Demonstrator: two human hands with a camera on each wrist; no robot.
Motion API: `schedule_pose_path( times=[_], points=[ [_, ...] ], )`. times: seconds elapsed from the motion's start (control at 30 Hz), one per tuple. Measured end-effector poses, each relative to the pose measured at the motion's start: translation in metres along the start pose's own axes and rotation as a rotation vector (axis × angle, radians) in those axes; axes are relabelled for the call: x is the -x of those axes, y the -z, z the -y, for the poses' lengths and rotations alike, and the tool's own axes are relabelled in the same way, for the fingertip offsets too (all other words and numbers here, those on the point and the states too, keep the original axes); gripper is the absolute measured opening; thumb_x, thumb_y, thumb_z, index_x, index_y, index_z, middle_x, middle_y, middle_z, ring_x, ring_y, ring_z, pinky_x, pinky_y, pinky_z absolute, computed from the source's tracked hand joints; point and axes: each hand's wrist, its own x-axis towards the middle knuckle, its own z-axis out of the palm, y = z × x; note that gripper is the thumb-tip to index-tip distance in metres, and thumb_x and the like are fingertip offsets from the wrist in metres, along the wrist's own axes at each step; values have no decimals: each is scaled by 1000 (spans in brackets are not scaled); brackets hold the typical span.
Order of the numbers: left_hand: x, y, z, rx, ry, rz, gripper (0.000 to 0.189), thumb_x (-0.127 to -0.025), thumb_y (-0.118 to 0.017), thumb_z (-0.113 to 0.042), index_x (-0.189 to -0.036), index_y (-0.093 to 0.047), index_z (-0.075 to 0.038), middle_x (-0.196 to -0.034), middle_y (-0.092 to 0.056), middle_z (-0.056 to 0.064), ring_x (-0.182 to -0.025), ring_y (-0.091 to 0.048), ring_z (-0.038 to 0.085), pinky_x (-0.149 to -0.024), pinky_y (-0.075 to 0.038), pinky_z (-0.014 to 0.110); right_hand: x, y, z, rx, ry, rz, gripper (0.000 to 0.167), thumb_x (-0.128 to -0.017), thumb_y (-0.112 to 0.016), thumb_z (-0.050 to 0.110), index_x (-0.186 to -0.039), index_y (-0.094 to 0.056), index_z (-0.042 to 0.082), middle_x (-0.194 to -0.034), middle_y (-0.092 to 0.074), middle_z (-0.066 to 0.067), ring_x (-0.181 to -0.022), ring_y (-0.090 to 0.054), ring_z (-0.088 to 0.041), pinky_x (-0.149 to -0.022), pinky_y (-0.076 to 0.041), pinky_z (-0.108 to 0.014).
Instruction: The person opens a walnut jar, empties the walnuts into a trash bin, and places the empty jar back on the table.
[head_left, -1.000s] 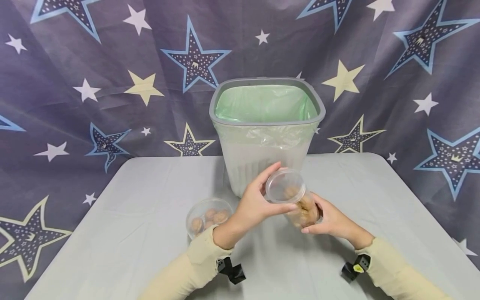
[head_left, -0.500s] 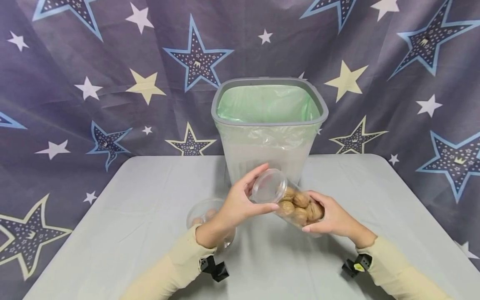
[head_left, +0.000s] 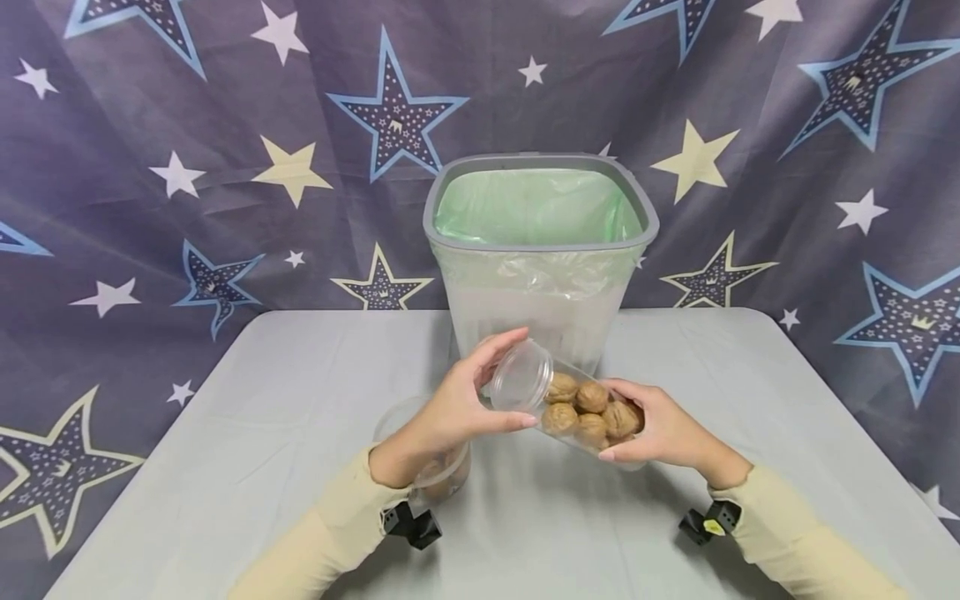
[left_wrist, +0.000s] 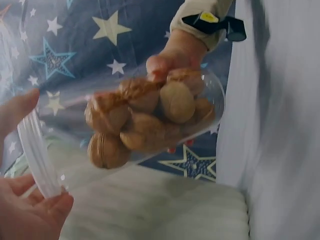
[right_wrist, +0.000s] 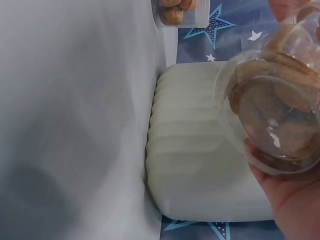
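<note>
A clear plastic jar [left_wrist: 218, 100] of walnuts [head_left: 591, 396] is held aslant between both hands, above the table and in front of the bin. My left hand [head_left: 459, 400] grips its ridged clear lid [head_left: 517, 377], thumb on the near side and fingers on the far side. At the lower right, my right hand [head_left: 663, 429] is wrapped round the base end, which faces the camera in the right wrist view. A second clear jar [head_left: 390, 421] with walnuts stands on the table, partly hidden behind my left forearm; its side also shows at the top of the right wrist view.
A pale bin [head_left: 536, 308] with a grey rim [head_left: 540, 247] and a green-tinted liner [head_left: 536, 204] stands at the back middle of the grey table [head_left: 330, 367]. Behind it hangs a dark cloth [head_left: 487, 58] printed with stars.
The lid end of the held jar has swung left and its walnuts now show from the side. My left hand moved left with it, covering more of the second jar.
</note>
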Motion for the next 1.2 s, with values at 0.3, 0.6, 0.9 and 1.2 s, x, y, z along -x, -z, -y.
schedule_pose_path(
  times=[0.3,0.6,0.9,1.2],
  points=[
    [-5,17,10,-18,-162,188,97,-63,-83,5,-145,-32,-2,-146,-39,12,-137,-32,21,-114,-23,33,-2,-1,3,0,4,30,70,-61,-87,16,-124,-57,4,-106,-66,-2,-91,-60,-7,-81,-48,-21],
    [-7,30,14,-45,-253,294,101,-61,-85,1,-146,-30,-2,-149,-36,11,-138,-30,24,-114,-23,38,-7,-1,5,-2,11,82,71,-60,-86,18,-123,-57,2,-105,-67,-3,-90,-60,-8,-82,-48,-23],
    [-8,31,17,-46,-298,279,100,-56,-87,3,-142,-35,4,-143,-42,17,-135,-35,26,-113,-26,40,-10,-2,3,-1,9,108,70,-61,-85,19,-123,-57,2,-105,-67,-2,-90,-59,-7,-81,-48,-22],
    [-6,31,19,-16,-263,253,100,-54,-87,6,-141,-36,6,-140,-45,20,-133,-39,25,-112,-28,38,-12,-4,1,-32,9,121,67,-62,-85,17,-122,-57,2,-105,-66,-2,-90,-60,-8,-82,-47,-22]
  ],
)
